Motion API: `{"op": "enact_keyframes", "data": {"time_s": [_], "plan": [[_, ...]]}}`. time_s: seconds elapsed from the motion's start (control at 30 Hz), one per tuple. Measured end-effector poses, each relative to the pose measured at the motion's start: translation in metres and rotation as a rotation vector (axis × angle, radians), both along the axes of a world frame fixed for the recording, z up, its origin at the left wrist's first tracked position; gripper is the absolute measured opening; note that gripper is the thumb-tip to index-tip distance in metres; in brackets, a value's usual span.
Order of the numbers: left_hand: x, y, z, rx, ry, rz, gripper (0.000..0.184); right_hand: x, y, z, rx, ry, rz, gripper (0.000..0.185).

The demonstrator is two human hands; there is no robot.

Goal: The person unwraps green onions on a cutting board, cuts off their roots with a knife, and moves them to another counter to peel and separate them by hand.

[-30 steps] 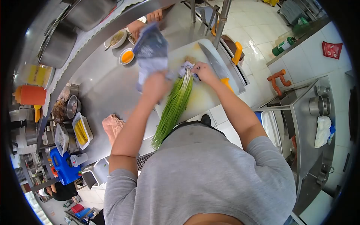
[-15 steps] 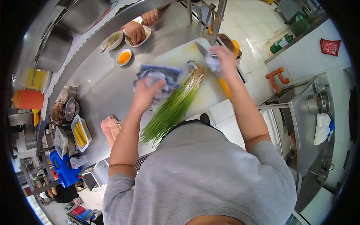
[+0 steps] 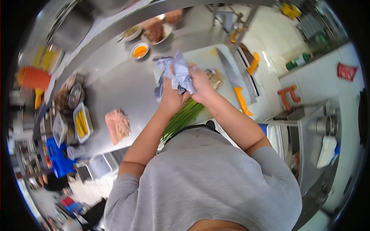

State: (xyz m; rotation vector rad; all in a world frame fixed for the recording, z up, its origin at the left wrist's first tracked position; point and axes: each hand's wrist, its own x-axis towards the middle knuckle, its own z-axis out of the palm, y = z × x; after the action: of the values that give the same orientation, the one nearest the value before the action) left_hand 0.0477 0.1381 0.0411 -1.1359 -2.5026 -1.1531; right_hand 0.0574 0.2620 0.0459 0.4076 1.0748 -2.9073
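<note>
We looked down on a bench point(image 3: 104, 92), with the left grip point(image 3: 172, 93) and the right grip point(image 3: 200, 82) drawn close together. Both were closed on a crumpled wrapper point(image 3: 180, 73), which lay between them and just beyond; some fingertips were hidden in its folds, so we could not tell how firmly each pressed.

Below the two, partly covered, lay the green onions point(image 3: 189, 112) on a cutting board point(image 3: 204, 56). We traced their long axis as a slant: the root end point(image 3: 216, 78) pointed away from the body and sat just right of the right grip, the nearer of the two, while the green leaves ran back toward the body, to the near side of the left grip. We could not tell whether either touched the stalks.

The wrapper, being bunched, showed no clear long axis; its loose folds pointed away from the body and leaned out past the left grip.

Farther right of the right grip lay a knife point(image 3: 239, 91), blade pointing away from the body, orange handle toward it. Beyond and left of the left grip we noted a small bowl of orange liquid point(image 3: 139, 51).
</note>
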Motion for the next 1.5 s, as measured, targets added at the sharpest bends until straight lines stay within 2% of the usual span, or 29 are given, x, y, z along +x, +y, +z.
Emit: {"op": "enact_keyframes", "data": {"time_s": [0.03,0.1,0.13,0.23,0.33,0.4,0.47,0.5,0.57,0.6,0.7,0.8,0.83,0.93,0.97,1.0,1.03,1.07,1.1,1.13,1.17,1.23,1.27,1.3,1.37,1.43,1.5], "plan": [[-0.004,-0.001,0.002,0.026,0.176,0.087,0.064,0.001,-0.005,0.004,0.004,0.047,0.052,0.032],[-0.017,-0.008,-0.009,0.194,-0.104,0.102,0.068,0.002,-0.014,0.022,-0.007,0.142,0.165,0.041],[-0.024,-0.018,-0.010,0.289,-0.233,0.095,0.071,0.001,-0.023,0.027,0.071,0.124,0.240,0.045],[-0.033,-0.035,0.003,0.226,-0.461,0.208,0.057,0.007,-0.021,0.029,0.361,0.083,0.383,0.051],[-0.032,-0.046,-0.009,0.199,-0.165,0.507,0.048,-0.023,0.040,0.006,1.226,0.221,0.453,0.044],[-0.045,-0.067,-0.006,0.357,0.066,0.418,0.040,-0.035,0.080,-0.016,1.943,0.263,0.110,0.036],[-0.036,-0.080,-0.005,0.395,-0.105,0.451,0.036,-0.038,0.107,-0.039,1.977,0.017,0.371,0.031],[-0.033,-0.082,-0.007,0.388,-0.106,0.480,0.035,-0.038,0.114,-0.038,1.979,-0.105,0.495,0.029],[-0.035,-0.084,-0.008,0.374,-0.097,0.538,0.033,-0.043,0.122,-0.037,1.967,-0.057,0.202,0.024],[-0.039,-0.082,-0.006,0.476,-0.131,0.566,0.032,-0.044,0.119,-0.031,1.951,-0.030,0.060,0.021],[-0.058,-0.080,-0.006,0.829,-0.307,0.601,0.027,-0.035,0.106,-0.017,1.358,0.102,-0.320,0.015],[-0.074,-0.056,-0.014,1.528,-0.882,0.489,0.027,-0.016,0.076,0.003,1.526,0.178,-0.412,0.016],[-0.067,-0.039,0.012,1.389,-0.885,0.644,0.023,-0.015,0.075,-0.001,1.685,0.260,-0.499,0.014],[-0.071,-0.016,0.002,1.406,-0.986,0.501,0.024,-0.013,0.070,0.000,1.247,0.140,-0.507,0.015],[-0.075,-0.004,-0.017,1.479,-1.044,0.296,0.027,-0.010,0.062,0.000,0.990,0.186,-0.362,0.022],[-0.048,0.021,0.009,1.313,-1.136,0.331,0.028,0.001,0.040,0.000,0.734,0.154,-0.349,0.027],[-0.032,0.044,-0.004,1.286,-1.193,0.126,0.020,0.010,0.024,-0.004,0.979,0.222,-0.332,0.035],[0.004,0.061,0.007,1.172,-1.210,0.171,0.025,0.018,0.008,-0.008,1.218,0.291,-0.343,0.044],[0.020,0.067,0.019,1.108,-1.461,0.058,0.031,0.035,0.012,0.003,1.082,0.231,-0.412,0.043],[0.034,0.071,0.024,1.066,-1.543,-0.079,0.036,0.050,0.022,0.015,0.947,0.180,-0.477,0.042],[0.045,0.077,0.028,1.027,-1.615,-0.219,0.041,0.060,0.041,0.017,0.991,0.117,-0.492,0.041],[0.060,0.091,0.033,0.749,-1.632,-0.376,0.040,0.084,0.084,0.018,1.060,-0.017,-0.515,0.039],[0.065,0.097,0.035,0.607,-1.626,-0.448,0.041,0.095,0.105,0.016,1.274,-0.035,-0.669,0.037],[0.065,0.101,0.041,0.432,-1.454,-0.466,0.041,0.104,0.132,0.012,1.490,-0.051,-0.817,0.034],[0.051,0.103,0.051,0.114,-1.088,-0.473,0.044,0.113,0.226,0.000,1.645,-0.190,-1.230,0.031],[0.034,0.101,0.038,0.013,-0.686,-0.264,0.038,0.120,0.314,-0.014,1.083,-0.330,-1.252,0.028],[0.021,0.097,0.024,-0.097,-0.465,-0.006,0.038,0.112,0.399,-0.092,1.128,-0.449,-1.308,0.030]]}}
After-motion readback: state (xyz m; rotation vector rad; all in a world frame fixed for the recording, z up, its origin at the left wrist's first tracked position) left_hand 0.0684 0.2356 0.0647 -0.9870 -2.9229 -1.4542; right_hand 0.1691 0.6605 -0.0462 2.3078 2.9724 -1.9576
